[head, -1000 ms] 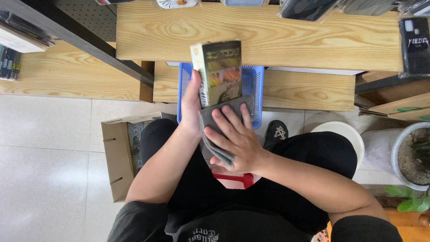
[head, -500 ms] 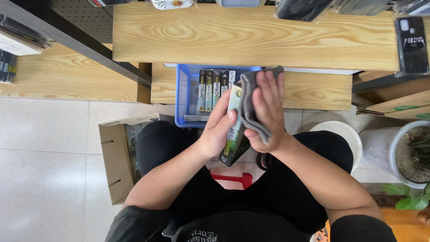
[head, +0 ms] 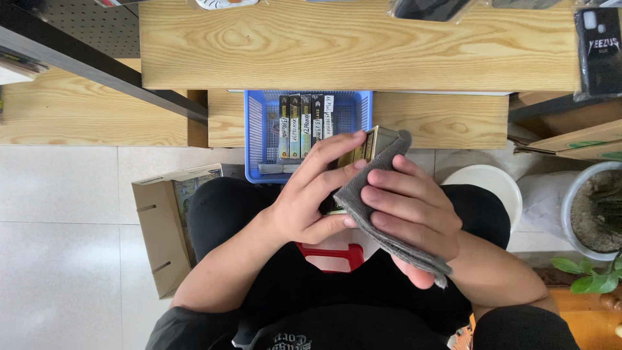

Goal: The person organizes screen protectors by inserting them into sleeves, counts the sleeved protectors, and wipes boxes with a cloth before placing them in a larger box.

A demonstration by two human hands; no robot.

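My left hand (head: 311, 194) grips a small flat cassette case (head: 363, 148) with a gold edge, tilted over my lap. My right hand (head: 414, 210) holds a grey cloth (head: 382, 233) draped over its palm and pressed against the case's right side. Most of the case is hidden by fingers and cloth. Just beyond my hands, a blue plastic basket (head: 259, 129) sits on a low wooden shelf and holds several cassette cases (head: 304, 126) standing on edge.
A wooden tabletop (head: 356, 45) spans the top, with a lower shelf (head: 440, 120) under it. An open cardboard box (head: 159, 227) stands on the tiled floor at left. A white stool (head: 486, 185) and a potted plant (head: 596, 207) are at right. A red stool (head: 337, 253) shows between my knees.
My hands dropped from in front of the basket toward my lap. The case turned from face-up to edge-on, and the cloth shifted along its side.
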